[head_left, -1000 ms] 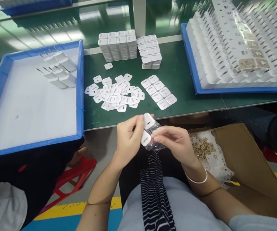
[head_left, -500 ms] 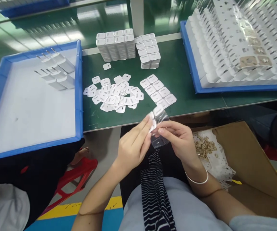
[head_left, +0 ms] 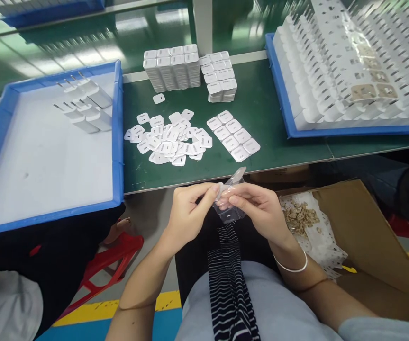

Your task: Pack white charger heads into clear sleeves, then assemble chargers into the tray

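In front of my lap, both hands meet at a piece of clear plastic film (head_left: pixel 228 217). My left hand (head_left: pixel 190 208) is closed, its thumb and fingers pinching at the film's left side, where a whitish bit shows at the fingertips. My right hand (head_left: pixel 259 206) is closed on the film from the right, and its fingers partly hide it. One corner of the film sticks up above the fingers. Beyond them on the green table lies a flat sheet of white printed plates (head_left: pixel 233 135). To its left is a loose pile of white slotted plates (head_left: pixel 172 137).
Stacked plates (head_left: pixel 171 71) and a smaller stack (head_left: pixel 220 78) stand at the back. A blue-rimmed tray (head_left: pixel 117 142) at left holds several white plug housings (head_left: pixel 88 113); another blue tray (head_left: pixel 289 128) at right is full of them. Below right sits a cardboard box (head_left: pixel 364 237) with scraps.
My left hand has turned and drawn back from lying over the white plates to a pinch at the film's edge. The white plates seen between my hands are now mostly out of sight.
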`<action>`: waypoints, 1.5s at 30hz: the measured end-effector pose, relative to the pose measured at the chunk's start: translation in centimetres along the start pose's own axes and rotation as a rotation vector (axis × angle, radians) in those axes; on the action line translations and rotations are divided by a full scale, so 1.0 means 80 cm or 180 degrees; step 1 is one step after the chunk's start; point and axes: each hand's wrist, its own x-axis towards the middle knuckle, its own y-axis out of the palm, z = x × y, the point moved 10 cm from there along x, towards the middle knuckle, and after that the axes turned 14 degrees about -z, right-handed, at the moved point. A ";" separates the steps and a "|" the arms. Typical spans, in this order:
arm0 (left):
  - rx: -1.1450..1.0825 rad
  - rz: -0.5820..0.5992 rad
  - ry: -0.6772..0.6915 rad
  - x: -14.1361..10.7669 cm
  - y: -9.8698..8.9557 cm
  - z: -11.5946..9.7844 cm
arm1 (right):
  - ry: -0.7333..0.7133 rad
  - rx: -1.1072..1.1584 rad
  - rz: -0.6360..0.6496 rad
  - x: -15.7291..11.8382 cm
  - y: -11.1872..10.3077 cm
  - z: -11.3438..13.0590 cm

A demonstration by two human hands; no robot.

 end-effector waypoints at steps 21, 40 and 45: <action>0.1074 -0.0523 0.1382 -0.005 -0.012 -0.036 | 0.0636 0.0384 0.0465 -0.007 0.002 -0.025; 0.0117 0.0451 0.0157 -0.014 0.009 -0.012 | 0.0493 0.0167 0.0413 -0.005 -0.002 -0.023; -0.0677 0.0608 -0.0603 -0.011 0.015 0.012 | 0.0648 0.0206 0.0410 -0.004 -0.003 -0.032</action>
